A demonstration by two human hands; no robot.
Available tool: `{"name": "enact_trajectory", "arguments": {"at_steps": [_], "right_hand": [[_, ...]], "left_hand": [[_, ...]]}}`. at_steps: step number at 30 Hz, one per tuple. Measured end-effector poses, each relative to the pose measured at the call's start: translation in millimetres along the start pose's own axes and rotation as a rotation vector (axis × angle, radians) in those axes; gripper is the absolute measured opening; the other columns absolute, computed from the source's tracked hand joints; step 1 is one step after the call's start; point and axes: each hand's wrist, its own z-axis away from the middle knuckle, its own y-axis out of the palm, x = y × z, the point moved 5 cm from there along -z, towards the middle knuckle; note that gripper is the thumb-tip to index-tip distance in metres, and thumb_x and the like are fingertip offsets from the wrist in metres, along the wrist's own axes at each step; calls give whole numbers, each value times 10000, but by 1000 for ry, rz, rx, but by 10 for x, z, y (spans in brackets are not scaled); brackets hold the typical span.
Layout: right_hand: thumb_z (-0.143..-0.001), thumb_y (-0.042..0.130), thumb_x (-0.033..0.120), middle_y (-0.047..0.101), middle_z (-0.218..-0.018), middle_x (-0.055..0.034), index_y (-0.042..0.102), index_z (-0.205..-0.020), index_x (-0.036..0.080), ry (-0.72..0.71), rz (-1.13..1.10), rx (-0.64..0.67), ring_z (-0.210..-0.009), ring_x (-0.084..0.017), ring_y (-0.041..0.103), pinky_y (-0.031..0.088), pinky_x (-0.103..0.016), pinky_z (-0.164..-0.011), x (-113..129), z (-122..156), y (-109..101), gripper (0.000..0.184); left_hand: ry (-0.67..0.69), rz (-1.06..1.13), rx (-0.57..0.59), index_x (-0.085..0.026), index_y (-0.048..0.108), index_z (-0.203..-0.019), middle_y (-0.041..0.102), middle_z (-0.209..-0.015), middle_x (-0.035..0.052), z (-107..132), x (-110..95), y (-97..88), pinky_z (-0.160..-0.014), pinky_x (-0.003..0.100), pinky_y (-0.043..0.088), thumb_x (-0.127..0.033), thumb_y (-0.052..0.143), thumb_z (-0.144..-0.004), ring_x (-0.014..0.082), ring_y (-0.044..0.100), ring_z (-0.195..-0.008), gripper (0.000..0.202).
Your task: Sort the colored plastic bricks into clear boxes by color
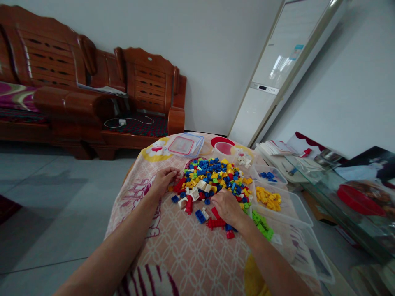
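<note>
A heap of small red, blue, yellow, green and white building bricks (212, 176) lies on a table under a pink patterned cloth (185, 255). My left hand (165, 177) rests at the heap's left edge, fingers curled onto red bricks there. My right hand (226, 205) lies knuckles-up at the heap's near edge, fingers bent down into the bricks; what they hold is hidden. A few loose red and blue bricks (216, 222) lie just in front of it.
Clear tubs at the right hold yellow bricks (269, 197), green bricks (262, 224), blue bricks (268, 176) and white bricks (243, 159). Lids (185, 144) and a red-rimmed tub (222, 147) sit at the far edge. A wooden sofa (77, 90) stands left, a glass table (348, 193) right.
</note>
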Motion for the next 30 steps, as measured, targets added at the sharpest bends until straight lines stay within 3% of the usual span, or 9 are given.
{"name": "enact_trajectory", "arguments": {"at_steps": [5, 15, 30], "right_hand": [[-908, 481, 158, 624, -833, -65, 677, -849, 153, -144, -21, -25, -922, -179, 518, 372, -284, -852, 140, -27, 112, 204], [-875, 478, 132, 577, -1129, -117, 627, -1068, 151, -192, 67, 9, -1129, -242, 424, 347, -374, -973, 249, 33, 254, 245], [-896, 465, 128, 596, -947, -69, 621, -976, 157, -208, -11, -16, -1011, -199, 471, 353, -324, -913, 169, -15, 292, 178]], "left_hand": [[-2, 5, 3, -116, 652, -796, 663, -740, 67, 2, 5, -8, -554, 244, 468, -350, 742, -604, 141, 601, -616, 316], [7, 18, 20, -114, 655, -801, 665, -752, 63, 8, 7, 3, -578, 243, 475, -339, 738, -615, 132, 605, -622, 303], [5, -11, 3, -116, 651, -793, 663, -739, 63, 15, -14, 0, -563, 254, 480, -363, 740, -604, 143, 603, -621, 324]]}}
